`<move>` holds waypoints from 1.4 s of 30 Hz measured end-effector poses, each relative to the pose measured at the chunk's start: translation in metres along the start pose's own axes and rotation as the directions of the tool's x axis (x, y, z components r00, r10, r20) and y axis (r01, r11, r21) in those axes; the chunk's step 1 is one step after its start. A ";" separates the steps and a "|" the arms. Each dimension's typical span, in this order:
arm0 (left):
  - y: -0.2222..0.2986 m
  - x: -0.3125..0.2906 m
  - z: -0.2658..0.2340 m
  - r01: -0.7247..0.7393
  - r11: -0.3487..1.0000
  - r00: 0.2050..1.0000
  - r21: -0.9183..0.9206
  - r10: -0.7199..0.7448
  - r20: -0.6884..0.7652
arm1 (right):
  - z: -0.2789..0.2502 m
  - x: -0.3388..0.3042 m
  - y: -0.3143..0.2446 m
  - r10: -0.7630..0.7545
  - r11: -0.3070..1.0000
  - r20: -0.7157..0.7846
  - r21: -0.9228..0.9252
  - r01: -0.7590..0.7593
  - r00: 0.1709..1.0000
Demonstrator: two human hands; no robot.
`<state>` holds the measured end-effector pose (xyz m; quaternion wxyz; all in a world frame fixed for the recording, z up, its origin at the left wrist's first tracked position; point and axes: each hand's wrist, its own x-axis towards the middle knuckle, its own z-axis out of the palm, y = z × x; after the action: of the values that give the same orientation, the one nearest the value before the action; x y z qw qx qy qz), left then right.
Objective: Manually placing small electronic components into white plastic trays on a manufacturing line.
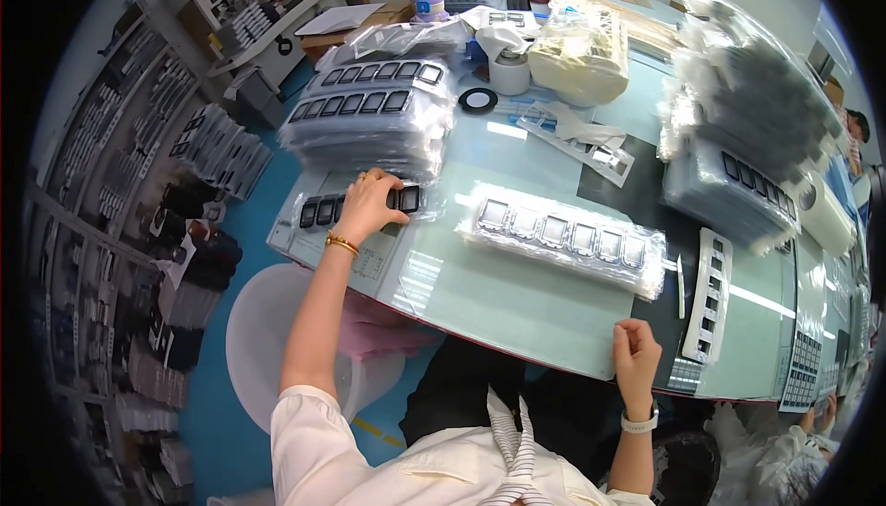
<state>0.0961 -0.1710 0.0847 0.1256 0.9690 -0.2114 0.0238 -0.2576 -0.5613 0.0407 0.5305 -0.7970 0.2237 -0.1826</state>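
My left hand (367, 209), with a bracelet at the wrist, reaches to the table's left edge. Its fingers and thumb are bent over a clear plastic strip of black rectangular frames (320, 212), hiding the strip's middle. My right hand (637, 351) rests by the table's front edge, loosely curled, and nothing shows in it. Between the hands lies a flat pile of clear-wrapped strips with pale frames (554, 232). Just beyond my left hand rises a tall stack of clear packs with dark frames (365, 118).
A thin blade-like tool (681, 286) and a white strip with dark squares (710, 298) lie right. Tall plastic-wrapped stacks (729, 178) stand at far right. Behind are a black tape roll (478, 101), white dispenser (508, 67) and yellowish wrapped bundle (581, 54). A white bin (268, 344) stands below.
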 end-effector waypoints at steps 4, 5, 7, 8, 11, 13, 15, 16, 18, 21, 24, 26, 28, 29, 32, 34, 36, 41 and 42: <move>0.003 0.020 -0.007 -0.057 0.997 0.993 0.058 0.051 0.103 | 0.010 -0.007 -0.008 -0.212 0.946 -0.043 -0.259 0.194 0.976; 0.004 0.025 -0.006 -0.088 0.994 0.990 0.065 0.080 0.115 | 0.012 -0.008 -0.009 -0.259 0.930 -0.064 -0.288 0.231 0.964; 0.001 0.034 -0.004 -0.141 0.983 0.982 0.114 0.124 0.144 | 0.014 -0.008 -0.003 -0.298 0.903 -0.077 -0.345 0.255 0.951; -0.009 0.034 -0.003 -0.161 0.985 0.979 0.069 0.150 0.137 | 0.015 -0.008 0.000 -0.341 0.875 -0.071 -0.388 0.289 0.938; 0.005 0.021 -0.015 -0.122 0.991 0.991 0.062 0.119 0.057 | 0.018 -0.008 0.001 -0.320 0.892 -0.067 -0.358 0.276 0.945; 0.002 0.008 -0.016 -0.096 0.995 0.995 0.034 0.095 0.016 | 0.020 -0.008 -0.004 -0.355 0.891 -0.066 -0.325 0.317 0.932; 0.006 -0.002 -0.021 -0.146 0.989 0.989 0.012 0.147 -0.017 | 0.019 -0.009 -0.005 -0.363 0.896 -0.072 -0.302 0.326 0.929; 0.004 -0.009 -0.027 -0.115 0.993 0.993 -0.028 0.114 -0.019 | 0.019 -0.010 -0.007 -0.383 0.886 -0.070 -0.308 0.346 0.921; 0.012 -0.018 -0.044 -0.134 0.977 0.991 -0.167 0.136 -0.001 | 0.016 -0.011 -0.010 -0.379 0.887 -0.080 -0.316 0.337 0.922; 0.039 -0.042 -0.061 -0.161 0.907 0.958 -0.389 0.238 0.159 | 0.017 -0.010 -0.011 -0.396 0.882 -0.090 -0.314 0.352 0.914; 0.115 -0.072 -0.045 -0.298 0.770 0.832 -0.564 0.499 0.241 | 0.018 -0.008 -0.014 -0.407 0.870 -0.068 -0.333 0.364 0.911; 0.172 -0.082 -0.018 -0.410 0.689 0.712 -0.597 0.651 0.262 | 0.017 -0.006 -0.015 -0.487 0.817 -0.015 -0.363 0.449 0.874; 0.214 -0.088 0.012 -0.449 0.581 0.661 -0.679 0.727 0.184 | 0.013 -0.008 -0.016 -0.477 0.816 0.025 -0.359 0.453 0.879; 0.230 -0.091 0.024 -0.457 0.558 0.668 -0.693 0.730 0.147 | 0.010 -0.012 -0.016 -0.479 0.811 0.056 -0.354 0.466 0.876; 0.256 -0.095 0.058 -0.464 0.597 0.733 -0.655 0.674 0.095 | 0.002 -0.022 -0.012 -0.435 0.828 0.063 -0.365 0.426 0.898; 0.263 -0.105 0.073 -0.509 0.634 0.782 -0.582 0.624 -0.004 | -0.002 -0.031 -0.010 -0.389 0.844 0.041 -0.384 0.374 0.920; 0.267 -0.112 0.080 -0.538 0.693 0.824 -0.481 0.553 -0.125 | -0.007 -0.035 -0.008 -0.373 0.850 0.026 -0.390 0.353 0.927; 0.276 -0.145 0.077 -0.585 0.645 0.797 -0.491 0.571 -0.199 | -0.010 -0.037 -0.010 -0.365 0.868 -0.008 -0.365 0.337 0.931; 0.280 -0.151 0.077 -0.590 0.623 0.787 -0.514 0.586 -0.192 | -0.010 -0.037 -0.009 -0.367 0.870 -0.003 -0.355 0.342 0.930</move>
<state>-0.1586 -0.3756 0.0611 0.3837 0.7678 -0.5132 0.0046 -0.2924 -0.5458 0.0509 0.3300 -0.8988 0.1209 -0.2620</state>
